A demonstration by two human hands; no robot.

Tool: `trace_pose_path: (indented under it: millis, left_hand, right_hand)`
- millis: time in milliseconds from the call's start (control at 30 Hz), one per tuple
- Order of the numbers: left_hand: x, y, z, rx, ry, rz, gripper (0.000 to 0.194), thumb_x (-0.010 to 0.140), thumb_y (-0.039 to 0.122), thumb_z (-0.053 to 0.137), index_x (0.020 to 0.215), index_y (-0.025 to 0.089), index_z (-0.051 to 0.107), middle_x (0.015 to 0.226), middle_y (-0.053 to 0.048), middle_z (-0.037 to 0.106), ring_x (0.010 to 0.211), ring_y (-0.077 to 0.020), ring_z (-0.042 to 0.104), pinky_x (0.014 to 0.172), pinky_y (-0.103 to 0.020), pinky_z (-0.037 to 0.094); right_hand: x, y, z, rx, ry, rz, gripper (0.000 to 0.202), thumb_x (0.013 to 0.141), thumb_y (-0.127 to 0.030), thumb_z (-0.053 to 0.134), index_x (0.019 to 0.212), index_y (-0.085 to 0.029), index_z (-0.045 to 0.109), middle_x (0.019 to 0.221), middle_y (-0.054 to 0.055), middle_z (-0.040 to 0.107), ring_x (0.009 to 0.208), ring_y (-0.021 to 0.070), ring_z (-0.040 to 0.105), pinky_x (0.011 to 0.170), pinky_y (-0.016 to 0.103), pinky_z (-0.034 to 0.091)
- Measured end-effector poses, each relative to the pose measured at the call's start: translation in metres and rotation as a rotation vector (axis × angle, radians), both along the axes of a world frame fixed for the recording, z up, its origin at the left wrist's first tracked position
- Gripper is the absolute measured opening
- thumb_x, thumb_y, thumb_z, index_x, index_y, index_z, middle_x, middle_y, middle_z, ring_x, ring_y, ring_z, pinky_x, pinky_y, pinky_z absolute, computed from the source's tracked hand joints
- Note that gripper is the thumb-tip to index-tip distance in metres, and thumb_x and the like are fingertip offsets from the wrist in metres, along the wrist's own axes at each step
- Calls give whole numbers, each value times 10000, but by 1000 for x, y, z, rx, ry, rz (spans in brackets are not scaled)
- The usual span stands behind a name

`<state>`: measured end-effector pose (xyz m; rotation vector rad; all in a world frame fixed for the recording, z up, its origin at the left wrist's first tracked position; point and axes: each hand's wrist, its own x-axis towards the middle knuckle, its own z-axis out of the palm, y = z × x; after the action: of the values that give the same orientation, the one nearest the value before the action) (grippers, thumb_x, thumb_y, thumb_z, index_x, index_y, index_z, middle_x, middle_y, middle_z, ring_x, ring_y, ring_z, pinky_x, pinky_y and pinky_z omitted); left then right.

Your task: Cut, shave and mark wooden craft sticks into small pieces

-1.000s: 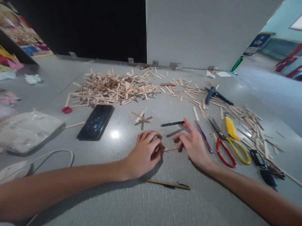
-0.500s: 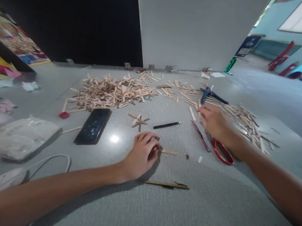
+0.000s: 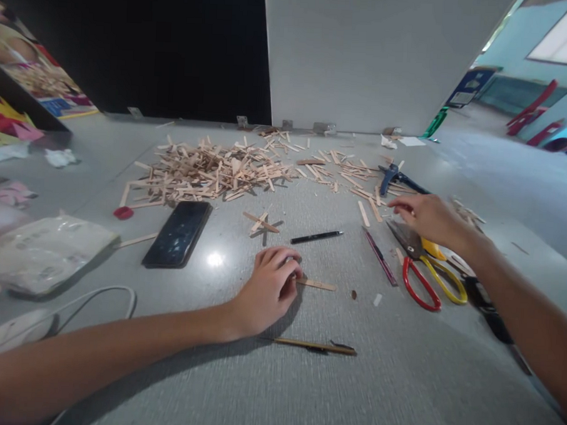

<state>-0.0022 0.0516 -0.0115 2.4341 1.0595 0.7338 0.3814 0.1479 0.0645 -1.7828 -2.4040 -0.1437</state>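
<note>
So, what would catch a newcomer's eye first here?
Probably the big heap of wooden sticks toward the back of the table. Next, the scissors with red and yellow handles, near the right hand. In the middle, a thin strip pokes out beside the left hand.

Setting: craft workroom, by appearance. Grey tabletop (image 3: 238, 386) bears a heap of wooden sticks (image 3: 219, 169) toward its far edge; scissors (image 3: 411, 250) toward right edge. Upright panel (image 3: 356, 59) along far edge. Beyond far left corner: second stick pile (image 3: 42, 82), person nearby.
</note>
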Motion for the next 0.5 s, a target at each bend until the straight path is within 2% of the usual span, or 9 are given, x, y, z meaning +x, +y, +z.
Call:
trace_pose_path:
  millis: [133, 267, 333, 433, 500]
  left_hand:
    - [0, 0, 1, -16, -7, 0, 208, 941, 65, 516, 979, 224, 646, 1216, -109, 699, 1272, -305, 605, 1108, -553, 486]
    - [0, 1, 0, -16, -13, -5, 198, 948, 73, 519, 975, 222, 647, 1207, -112, 699, 1261, -310, 613, 1103, -556, 497]
    - [0, 1, 0, -17, -14, 3, 201, 944, 69, 524, 977, 222, 650, 1210, -109, 698, 1263, -311, 611, 1111, -553, 496]
    - [-1, 0, -1, -15, -13, 21, 211, 932, 62, 526, 1007, 219, 646, 1288, -118, 678, 1286, -315, 601, 1116, -546, 499]
    - [-2, 0, -2, -13, -7, 11, 221, 933, 60, 515, 1025, 222, 634, 1317, -119, 668, 1300, -314, 596, 1118, -543, 502]
  right_hand:
    - [-32, -17, 10, -266, 121, 74, 287, 949, -211, 555, 1000, -227, 837, 859, 70, 846, 756, 252, 765, 750, 361, 552]
    - [-43, -29, 11, -361, 129, 102, 209, 944, -264, 625, 808, -238, 782, 729, 46, 799, 651, 233, 724, 640, 340, 495]
    - [-46, -36, 8, -370, 101, 77, 242, 954, -291, 654, 736, -236, 743, 684, 61, 764, 611, 243, 694, 590, 344, 449]
    - [-64, -59, 4, -298, -29, -38, 368, 970, -356, 707, 625, -235, 664, 636, 99, 695, 554, 258, 640, 544, 357, 389]
    - [-88, -83, 5, -188, -64, -45, 262, 990, -322, 705, 752, -215, 721, 753, 129, 733, 595, 272, 667, 544, 365, 404]
